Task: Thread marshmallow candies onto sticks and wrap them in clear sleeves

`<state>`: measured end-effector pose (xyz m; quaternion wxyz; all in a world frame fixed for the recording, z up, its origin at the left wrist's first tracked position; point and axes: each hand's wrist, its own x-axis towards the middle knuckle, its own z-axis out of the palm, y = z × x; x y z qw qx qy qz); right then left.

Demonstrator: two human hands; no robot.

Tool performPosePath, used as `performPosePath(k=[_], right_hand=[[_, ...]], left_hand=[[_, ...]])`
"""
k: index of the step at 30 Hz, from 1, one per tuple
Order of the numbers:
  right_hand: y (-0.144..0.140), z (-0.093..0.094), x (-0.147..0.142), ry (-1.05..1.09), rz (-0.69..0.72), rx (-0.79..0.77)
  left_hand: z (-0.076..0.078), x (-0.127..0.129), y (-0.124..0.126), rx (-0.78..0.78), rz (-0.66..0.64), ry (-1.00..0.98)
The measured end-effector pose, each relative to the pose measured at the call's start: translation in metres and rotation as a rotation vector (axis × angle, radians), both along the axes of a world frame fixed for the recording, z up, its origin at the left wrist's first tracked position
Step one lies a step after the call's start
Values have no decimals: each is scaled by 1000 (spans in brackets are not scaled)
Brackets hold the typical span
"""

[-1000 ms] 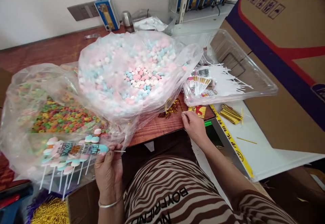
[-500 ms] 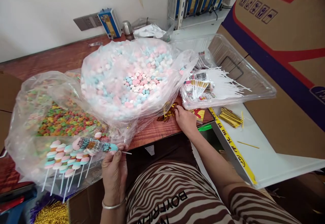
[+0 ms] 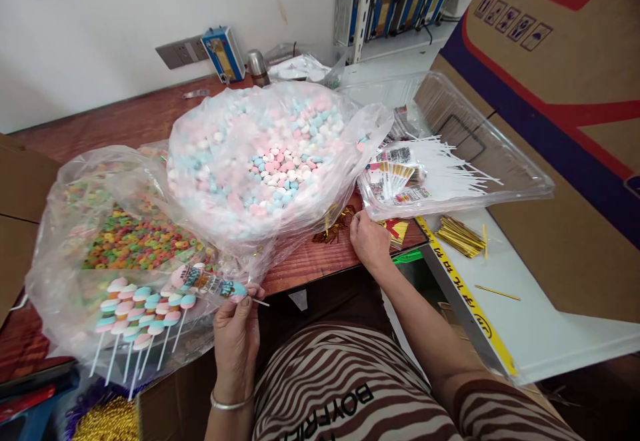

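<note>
My left hand [image 3: 237, 324] pinches the stick end of a candy skewer [image 3: 207, 283] in a clear printed wrapper, its pink and blue pieces showing through. Beside it, several unwrapped marshmallow skewers [image 3: 143, 314] lie on a clear plastic bag [image 3: 55, 281] of small ring-shaped candies [image 3: 135, 234]. At the table's front edge my right hand [image 3: 370, 241] is closed, with its fingertips turned away, so what they hold is hidden. Shiny gold ties [image 3: 336, 224] lie just left of it, and a red-and-gold packet [image 3: 397, 231] is just right.
Behind the hands sits a large bag of pastel candies [image 3: 285, 168]. A clear tray [image 3: 520, 184] holds printed wrappers and white sticks [image 3: 460, 171]. Gold twist ties [image 3: 461, 236] lie on the white shelf [image 3: 520, 334]. A big cardboard box [image 3: 560, 228] stands at right.
My right hand has drawn slightly away from the gold ties, its fingers now more curled. My left hand still holds the wrapped skewer. The whole view has shifted a little.
</note>
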<state>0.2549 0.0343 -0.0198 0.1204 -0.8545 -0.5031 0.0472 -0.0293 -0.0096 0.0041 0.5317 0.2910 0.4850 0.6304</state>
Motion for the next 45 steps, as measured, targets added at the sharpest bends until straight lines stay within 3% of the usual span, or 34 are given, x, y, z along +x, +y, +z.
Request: performPosePath(k=[5, 9, 13, 17, 20, 24, 29, 33, 38, 41, 45], right_hand=[[-14, -2, 6, 344, 88, 205], [-34, 3, 6, 638, 242, 340], [-48, 22, -15, 796, 317, 465], [-55, 39, -57, 1004, 496, 428], [-55, 38, -90, 1099, 619, 302], [-50, 24, -113, 1135, 526, 231], [-46, 19, -116, 1175, 429, 217], [-45, 18, -117, 1147, 428, 232], [-44, 16, -119, 1083, 461, 251], [-42, 14, -118, 958, 493, 283], [-36, 10, -115, 748, 556, 391]], left_hand=[[-1, 3, -1, -71, -56, -27], [2, 9, 2, -176, -214, 38], [9, 21, 12, -59, -393, 491], [13, 36, 19, 229, -388, 1004], [13, 43, 19, 333, -341, 1207], [10, 42, 14, 376, -269, 1341], [5, 36, 11, 432, -186, 1338], [3, 36, 10, 500, -83, 1359], [5, 35, 10, 470, -119, 1247], [6, 36, 12, 282, -133, 931], [9, 39, 19, -87, -247, 170]])
